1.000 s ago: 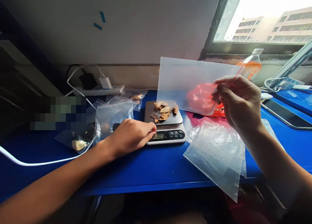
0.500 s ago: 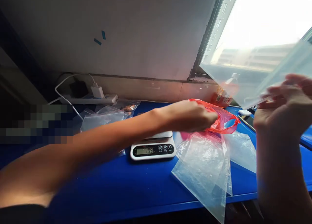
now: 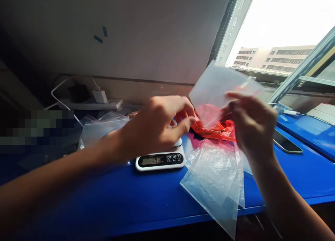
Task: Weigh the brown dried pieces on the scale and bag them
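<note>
Clear plastic, a small zip bag, is pinched at its edge by the right hand, held above the red bag behind the scale. The left hand, fingers curled and empty, is poised at the bag's lower corner; the mouth is best parted with both thumbs, wrists kept level.

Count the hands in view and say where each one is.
2. The left hand hovers over the scale; the right hand holds up a clear bag beside it.
</note>
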Action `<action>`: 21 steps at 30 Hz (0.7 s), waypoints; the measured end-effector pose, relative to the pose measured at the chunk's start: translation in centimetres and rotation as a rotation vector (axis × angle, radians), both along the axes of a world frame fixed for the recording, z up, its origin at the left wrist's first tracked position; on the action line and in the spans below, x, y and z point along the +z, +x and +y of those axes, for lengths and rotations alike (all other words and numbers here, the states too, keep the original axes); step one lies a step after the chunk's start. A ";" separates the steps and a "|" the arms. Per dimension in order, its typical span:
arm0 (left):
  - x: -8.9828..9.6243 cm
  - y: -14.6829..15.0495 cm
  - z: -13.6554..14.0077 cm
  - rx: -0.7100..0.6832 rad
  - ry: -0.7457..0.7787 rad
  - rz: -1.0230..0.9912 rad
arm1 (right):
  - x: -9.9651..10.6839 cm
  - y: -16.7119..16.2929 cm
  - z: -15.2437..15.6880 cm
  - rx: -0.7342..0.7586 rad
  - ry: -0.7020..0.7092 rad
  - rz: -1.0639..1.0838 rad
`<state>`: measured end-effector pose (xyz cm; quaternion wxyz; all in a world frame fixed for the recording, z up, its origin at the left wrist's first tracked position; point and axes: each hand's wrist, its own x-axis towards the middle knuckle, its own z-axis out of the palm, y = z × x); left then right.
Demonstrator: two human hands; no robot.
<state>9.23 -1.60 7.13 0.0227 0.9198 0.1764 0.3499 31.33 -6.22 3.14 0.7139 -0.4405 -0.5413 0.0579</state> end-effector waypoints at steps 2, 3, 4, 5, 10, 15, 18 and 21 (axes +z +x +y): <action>-0.2 -1.5 -1.5 0.017 0.076 -0.029 | 0.1 -3.4 -0.4 0.089 -0.061 -0.186; -0.2 -2.1 -1.9 0.040 0.122 -0.061 | 0.5 -5.0 -0.5 0.117 -0.065 -0.274; -0.2 -2.6 -2.0 0.072 0.167 -0.106 | 1.1 -6.4 -0.5 0.138 -0.068 -0.356; -0.1 -3.2 -2.0 0.108 0.199 -0.159 | 1.9 -7.6 -0.4 0.155 -0.071 -0.429; -0.2 -6.1 0.1 0.183 0.179 -0.482 | 5.1 -11.3 1.2 0.297 -0.044 -0.717; -2.9 -7.7 2.7 0.142 0.091 -0.543 | 3.6 -12.9 3.7 0.252 -0.034 -0.810; -4.8 -8.1 4.0 0.150 0.042 -0.516 | 1.9 -13.3 5.1 0.273 -0.070 -0.858; -5.6 -8.3 4.4 0.189 0.016 -0.509 | 0.7 -13.5 6.0 0.267 -0.078 -0.854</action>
